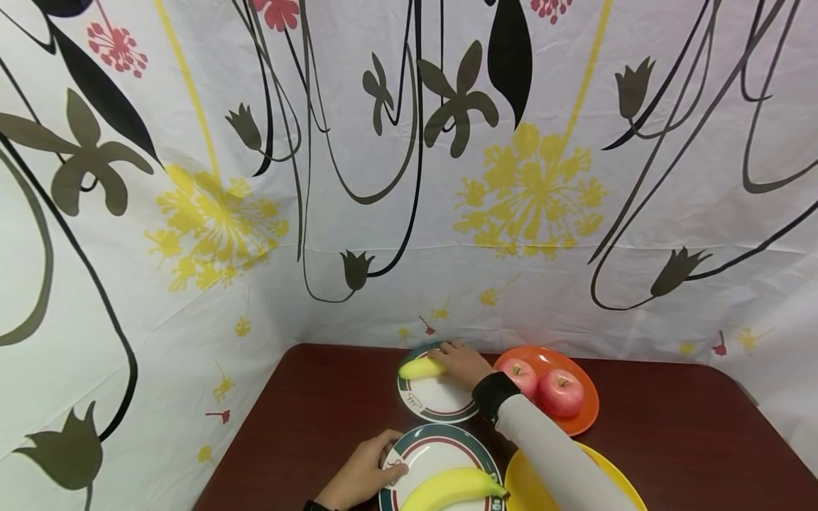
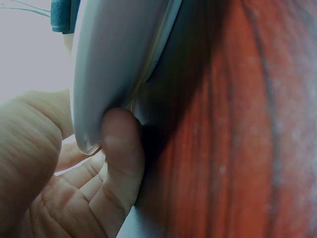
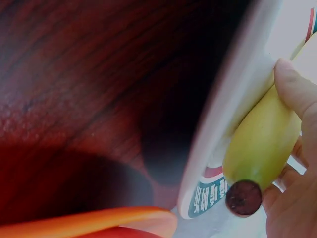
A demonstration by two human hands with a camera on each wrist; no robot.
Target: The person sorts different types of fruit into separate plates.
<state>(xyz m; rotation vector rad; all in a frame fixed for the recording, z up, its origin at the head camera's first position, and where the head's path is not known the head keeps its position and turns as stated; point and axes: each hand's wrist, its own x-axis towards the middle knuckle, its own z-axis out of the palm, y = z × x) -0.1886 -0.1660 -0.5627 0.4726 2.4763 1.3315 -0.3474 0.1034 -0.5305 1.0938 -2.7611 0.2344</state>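
My left hand (image 1: 366, 472) grips the left rim of the near white plate (image 1: 441, 451), which has a green and red border. In the left wrist view, thumb and fingers pinch the edge of that plate (image 2: 116, 54) just above the table. A yellow banana (image 1: 450, 488) lies on it. Farther back, my right hand (image 1: 463, 365) holds a second banana (image 1: 420, 368) over a similar plate (image 1: 441, 401). The right wrist view has this banana (image 3: 262, 136) against the plate, its dark end towards the camera and the thumb along its side.
An orange plate (image 1: 589, 408) with two red apples (image 1: 560, 393) stands at the back right, beside my right wrist. A yellow plate (image 1: 527, 490) lies partly under my right sleeve. Patterned cloth (image 1: 409, 305) hangs behind the dark red table (image 1: 307, 411).
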